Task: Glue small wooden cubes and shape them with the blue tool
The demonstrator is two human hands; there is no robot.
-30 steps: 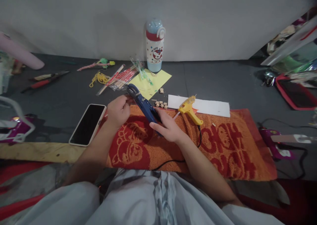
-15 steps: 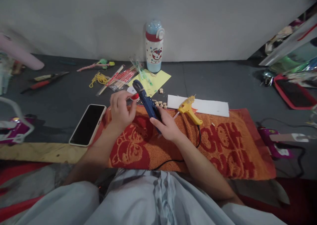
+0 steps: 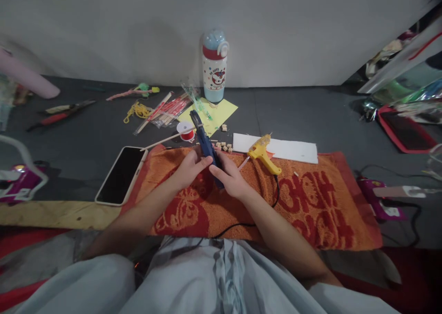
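A dark blue hand tool (image 3: 204, 139) stands tilted over the orange and red towel (image 3: 311, 199). My right hand (image 3: 229, 178) is closed round its lower handle. Beside it my left hand (image 3: 189, 166) pinches the same handle with its fingertips. Just beyond the tool lie a red and white spool (image 3: 185, 130) and a thin wooden stick (image 3: 162, 141) on the dark floor.
A yellow glue gun (image 3: 263, 153) with a black cord lies on the towel's far edge by a white strip (image 3: 293, 147). A phone (image 3: 120, 173) lies left of the towel. Small wooden cubes (image 3: 223, 145), yellow paper (image 3: 221, 111), packed sticks (image 3: 169, 109), a bottle (image 3: 214, 65) and pliers (image 3: 58, 111) lie farther off.
My left hand let go of the tool's head, passed over the spool and came back to the handle beside my right hand. The tool swung more upright. The spool and stick now show.
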